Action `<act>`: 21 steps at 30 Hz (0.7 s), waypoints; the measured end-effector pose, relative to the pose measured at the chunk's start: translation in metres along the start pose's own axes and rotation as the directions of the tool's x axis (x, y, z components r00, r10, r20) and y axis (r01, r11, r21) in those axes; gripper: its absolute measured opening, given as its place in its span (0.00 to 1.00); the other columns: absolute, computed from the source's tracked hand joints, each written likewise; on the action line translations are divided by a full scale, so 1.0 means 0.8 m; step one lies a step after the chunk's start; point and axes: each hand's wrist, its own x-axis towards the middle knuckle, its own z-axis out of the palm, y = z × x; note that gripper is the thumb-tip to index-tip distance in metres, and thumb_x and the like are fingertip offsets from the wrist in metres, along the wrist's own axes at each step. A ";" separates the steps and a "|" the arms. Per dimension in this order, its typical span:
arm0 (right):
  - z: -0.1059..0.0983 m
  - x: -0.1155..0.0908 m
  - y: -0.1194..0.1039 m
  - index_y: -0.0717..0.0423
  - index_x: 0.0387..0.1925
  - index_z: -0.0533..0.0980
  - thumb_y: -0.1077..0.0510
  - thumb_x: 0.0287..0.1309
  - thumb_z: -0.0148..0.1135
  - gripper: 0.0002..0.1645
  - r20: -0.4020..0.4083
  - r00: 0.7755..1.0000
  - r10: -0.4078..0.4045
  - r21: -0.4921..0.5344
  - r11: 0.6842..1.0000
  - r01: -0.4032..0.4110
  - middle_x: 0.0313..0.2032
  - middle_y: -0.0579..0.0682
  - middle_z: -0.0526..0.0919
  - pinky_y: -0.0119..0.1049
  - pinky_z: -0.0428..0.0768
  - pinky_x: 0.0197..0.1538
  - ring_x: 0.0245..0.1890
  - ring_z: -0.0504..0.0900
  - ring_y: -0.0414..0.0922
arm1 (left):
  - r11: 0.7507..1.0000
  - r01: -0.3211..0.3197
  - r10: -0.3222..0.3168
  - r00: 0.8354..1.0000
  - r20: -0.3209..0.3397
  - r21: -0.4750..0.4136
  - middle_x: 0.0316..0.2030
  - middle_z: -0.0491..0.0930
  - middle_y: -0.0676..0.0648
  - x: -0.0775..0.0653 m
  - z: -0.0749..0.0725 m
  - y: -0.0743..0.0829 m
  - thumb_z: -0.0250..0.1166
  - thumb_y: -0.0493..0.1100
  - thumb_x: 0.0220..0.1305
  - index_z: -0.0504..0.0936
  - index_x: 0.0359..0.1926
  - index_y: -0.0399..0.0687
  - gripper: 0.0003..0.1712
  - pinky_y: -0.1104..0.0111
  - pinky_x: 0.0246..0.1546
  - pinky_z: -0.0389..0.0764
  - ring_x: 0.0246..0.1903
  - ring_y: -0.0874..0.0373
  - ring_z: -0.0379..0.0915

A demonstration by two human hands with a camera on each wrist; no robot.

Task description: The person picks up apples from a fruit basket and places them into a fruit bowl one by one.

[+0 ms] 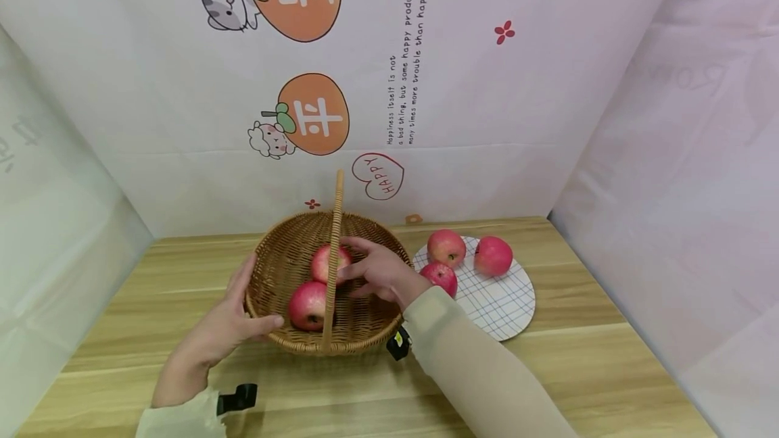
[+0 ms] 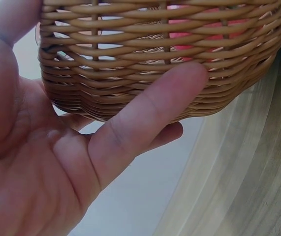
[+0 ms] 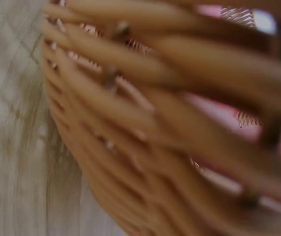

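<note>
A brown wicker basket [image 1: 292,238] with an arched handle [image 1: 337,222] stands on the table. Two red apples lie inside it, a nearer one [image 1: 306,304] and one farther back [image 1: 321,263]. My left hand [image 1: 222,330] rests against the basket's left side. In the left wrist view its digits stretch out fairly straight, one along the woven wall [image 2: 130,64]. Reaching into the basket from the right, my right hand [image 1: 386,272] has its fingers spread beside the farther apple. Whether they touch it I cannot tell. Blurred weave [image 3: 130,118] fills the right wrist view.
To the right lies a round white plate [image 1: 499,309] with a blue grid pattern. Three apples are on it: one at the back [image 1: 446,247], one at the right [image 1: 493,255] and one partly behind my right wrist [image 1: 441,278]. Printed cloth [image 1: 462,120] hangs behind the wooden table [image 1: 584,357].
</note>
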 end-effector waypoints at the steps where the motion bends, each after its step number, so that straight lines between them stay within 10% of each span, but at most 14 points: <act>1: 0.001 0.001 0.000 0.42 0.68 0.72 0.76 0.55 0.67 0.43 0.003 1.000 0.002 -0.003 1.000 -0.002 0.72 0.53 0.58 0.64 0.78 0.47 0.49 0.79 0.56 | 1.000 -0.005 0.005 1.000 -0.002 0.006 0.75 0.19 0.40 0.000 0.000 0.000 0.77 0.42 0.56 0.28 0.79 0.65 0.72 0.54 0.38 0.83 0.38 0.41 0.81; 11: -0.001 0.004 0.005 0.48 0.66 0.73 0.72 0.53 0.70 0.40 -0.030 0.999 0.045 -0.044 0.998 -0.046 0.57 0.58 0.73 0.65 0.78 0.47 0.48 0.80 0.54 | 1.000 -0.029 0.029 1.000 -0.005 -0.008 0.76 0.20 0.40 0.000 0.000 -0.001 0.77 0.42 0.55 0.29 0.79 0.64 0.72 0.50 0.36 0.83 0.46 0.39 0.77; 21: 0.002 0.002 0.006 0.39 0.66 0.74 0.70 0.50 0.73 0.43 -0.055 0.997 0.046 -0.140 0.989 -0.053 0.68 0.56 0.64 0.63 0.75 0.52 0.58 0.73 0.55 | 1.000 -0.026 0.026 1.000 -0.004 -0.005 0.76 0.20 0.40 0.000 0.000 -0.001 0.77 0.40 0.56 0.29 0.80 0.63 0.71 0.52 0.37 0.83 0.41 0.43 0.80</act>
